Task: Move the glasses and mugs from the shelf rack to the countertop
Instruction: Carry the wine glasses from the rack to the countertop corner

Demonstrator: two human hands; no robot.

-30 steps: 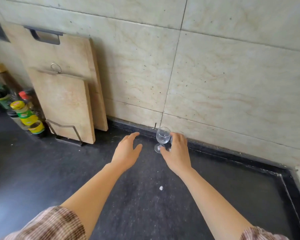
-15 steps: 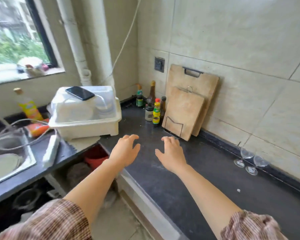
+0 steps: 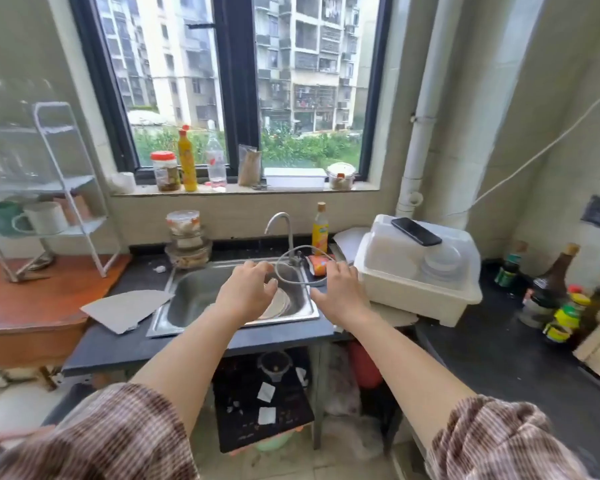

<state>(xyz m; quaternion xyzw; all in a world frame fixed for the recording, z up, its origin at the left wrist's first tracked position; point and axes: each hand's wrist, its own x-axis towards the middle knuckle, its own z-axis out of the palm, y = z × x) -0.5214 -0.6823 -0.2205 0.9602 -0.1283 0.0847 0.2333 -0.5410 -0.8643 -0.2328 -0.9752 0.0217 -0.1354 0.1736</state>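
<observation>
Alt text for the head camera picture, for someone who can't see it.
The left hand and right hand stretch forward empty over a stainless steel sink. At far left, a white wire shelf rack holds a white mug and a green cup.

The left grip (image 3: 248, 292) and the right grip (image 3: 340, 293) hang over the sink (image 3: 201, 297), fingers loose and holding nothing. Far to the left, a white mug (image 3: 45, 218) and a green mug (image 3: 0, 216) sit side by side on the shelf rack (image 3: 71, 199).
</observation>
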